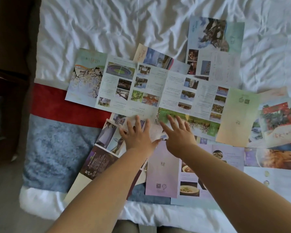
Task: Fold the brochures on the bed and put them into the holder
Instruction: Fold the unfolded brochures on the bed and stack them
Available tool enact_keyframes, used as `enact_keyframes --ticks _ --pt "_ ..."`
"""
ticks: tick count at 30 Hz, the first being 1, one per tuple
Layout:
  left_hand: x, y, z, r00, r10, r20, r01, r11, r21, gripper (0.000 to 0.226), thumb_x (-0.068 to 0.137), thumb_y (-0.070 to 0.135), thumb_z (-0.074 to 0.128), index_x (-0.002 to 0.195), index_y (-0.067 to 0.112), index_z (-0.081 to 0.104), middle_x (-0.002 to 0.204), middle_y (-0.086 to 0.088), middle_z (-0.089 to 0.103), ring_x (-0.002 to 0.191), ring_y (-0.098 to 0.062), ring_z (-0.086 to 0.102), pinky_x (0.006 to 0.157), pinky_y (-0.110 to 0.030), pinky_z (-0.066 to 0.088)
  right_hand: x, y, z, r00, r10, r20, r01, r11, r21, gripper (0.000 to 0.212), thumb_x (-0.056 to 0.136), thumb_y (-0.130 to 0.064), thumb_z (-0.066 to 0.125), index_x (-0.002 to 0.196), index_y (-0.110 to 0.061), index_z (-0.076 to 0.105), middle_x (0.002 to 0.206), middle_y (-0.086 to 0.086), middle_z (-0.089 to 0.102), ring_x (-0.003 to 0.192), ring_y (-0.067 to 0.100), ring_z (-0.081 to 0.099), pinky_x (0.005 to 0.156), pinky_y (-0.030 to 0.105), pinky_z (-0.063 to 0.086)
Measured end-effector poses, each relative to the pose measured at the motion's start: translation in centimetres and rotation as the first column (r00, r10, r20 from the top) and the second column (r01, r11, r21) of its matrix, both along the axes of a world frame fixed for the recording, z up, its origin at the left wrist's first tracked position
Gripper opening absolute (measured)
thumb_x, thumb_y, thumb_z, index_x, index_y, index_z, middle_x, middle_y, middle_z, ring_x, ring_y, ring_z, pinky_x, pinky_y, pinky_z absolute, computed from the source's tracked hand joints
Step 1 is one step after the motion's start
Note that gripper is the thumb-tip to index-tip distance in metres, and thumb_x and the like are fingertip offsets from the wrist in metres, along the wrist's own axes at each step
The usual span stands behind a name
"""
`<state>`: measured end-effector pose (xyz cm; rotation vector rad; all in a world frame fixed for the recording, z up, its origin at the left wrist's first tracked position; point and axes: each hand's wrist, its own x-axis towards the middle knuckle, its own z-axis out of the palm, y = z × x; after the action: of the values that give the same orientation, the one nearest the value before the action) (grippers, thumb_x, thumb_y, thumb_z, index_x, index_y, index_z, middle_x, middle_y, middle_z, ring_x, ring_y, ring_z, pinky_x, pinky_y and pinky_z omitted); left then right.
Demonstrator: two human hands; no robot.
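The folding step is just beginning: 1 large unfolded brochure (141,88) is lying flat across the bed (107,22), overlapping several other open brochures, and none is looking folded yet. The left grip (138,133) and the right grip (178,133), both bare hands, are reaching side by side to its near edge. Both are released, fingers straight and spread, grasping nothing; whether the fingertips are pressing the paper or hovering just above it, I cannot tell. The holder is not showing anywhere in view.

In my judgement the next move is calling for pinching that near edge and turning the sheet over along its existing creases, without dragging the loose brochures beneath.

Print is covering every panel, but it is too small and blurred to read. The lilac brochure (161,174) is carrying a QR code, and the dark purple brochure (97,163) is showing pale characters, illegible.
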<state>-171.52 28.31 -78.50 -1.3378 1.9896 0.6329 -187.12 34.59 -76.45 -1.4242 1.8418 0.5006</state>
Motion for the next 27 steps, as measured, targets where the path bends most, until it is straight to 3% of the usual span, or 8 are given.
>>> enact_keyframes --ticks 3,5,12,21,24,27 --pt "1.2 1.6 -1.4 1.0 -0.004 0.005 0.004 0.999 0.032 0.128 0.077 0.088 0.052 0.151 0.035 -0.038 0.154 -0.003 -0.052 0.149 -0.042 -0.033 0.111 -0.08 -0.008 -0.2 -0.1 -1.0 0.998 -0.055 -0.015 0.055 0.998 0.005 0.081 0.103 -0.029 0.041 0.162 -0.041 -0.012 0.169 -0.009 -0.026 0.157 0.025 -0.024 0.128 0.05 -0.009" --pt "2.5 2.4 -2.2 0.999 -0.045 -0.004 0.045 0.999 0.023 0.135 0.076 0.084 0.059 0.145 0.034 -0.046 0.151 -0.001 -0.055 0.146 -0.041 -0.039 0.111 -0.081 -0.007 -0.6 -0.5 -1.3 0.997 -0.07 -0.031 0.069 0.997 -0.022 0.078 0.105 -0.031 0.036 0.161 -0.041 -0.017 0.169 -0.008 -0.028 0.157 0.025 -0.024 0.127 0.05 -0.01" --pt "5.9 2.2 -3.2 0.977 -0.213 -0.03 0.213 0.977 0.026 0.137 0.074 0.082 0.064 0.143 0.039 -0.047 0.152 0.001 -0.054 0.144 -0.039 -0.041 0.111 -0.08 -0.001 -3.2 -4.2 -1.6 0.991 -0.104 -0.09 0.097 0.992 -0.079 0.063 0.109 -0.05 0.015 0.161 -0.039 -0.02 0.168 -0.008 -0.027 0.157 0.026 -0.023 0.129 0.05 -0.005" --pt "8.4 1.0 -2.7 0.903 -0.429 0.039 0.423 0.9 0.11 0.132 0.078 0.081 0.06 0.144 0.038 -0.045 0.149 0.0 -0.058 0.139 -0.042 -0.046 0.111 -0.082 0.0 -3.3 -6.3 -1.8 0.986 -0.092 -0.141 0.07 0.986 -0.153 0.069 0.108 -0.052 0.018 0.161 -0.032 -0.023 0.169 -0.002 -0.026 0.155 0.028 -0.024 0.128 0.051 -0.007" --pt "9.6 1.0 -2.5 0.861 -0.506 0.049 0.498 0.859 0.116 0.136 0.075 0.079 0.065 0.144 0.041 -0.045 0.151 0.002 -0.055 0.14 -0.041 -0.047 0.11 -0.081 -0.006 -1.2 -5.1 -1.7 0.996 0.03 -0.078 -0.053 0.947 -0.316 0.074 0.109 -0.045 0.03 0.163 -0.028 -0.019 0.17 0.0 -0.024 0.156 0.029 -0.021 0.129 0.052 -0.003" --pt "10.9 1.5 -2.5 0.813 -0.58 0.058 0.572 0.813 0.115 0.139 0.074 0.077 0.068 0.138 0.042 -0.05 0.151 0.004 -0.055 0.141 -0.04 -0.047 0.109 -0.081 -0.011 1.7 -2.9 -1.7 0.973 0.231 -0.019 -0.215 0.869 -0.446 0.074 0.105 -0.029 0.038 0.167 -0.022 -0.001 0.172 0.001 -0.011 0.16 0.028 -0.007 0.13 0.051 0.003"
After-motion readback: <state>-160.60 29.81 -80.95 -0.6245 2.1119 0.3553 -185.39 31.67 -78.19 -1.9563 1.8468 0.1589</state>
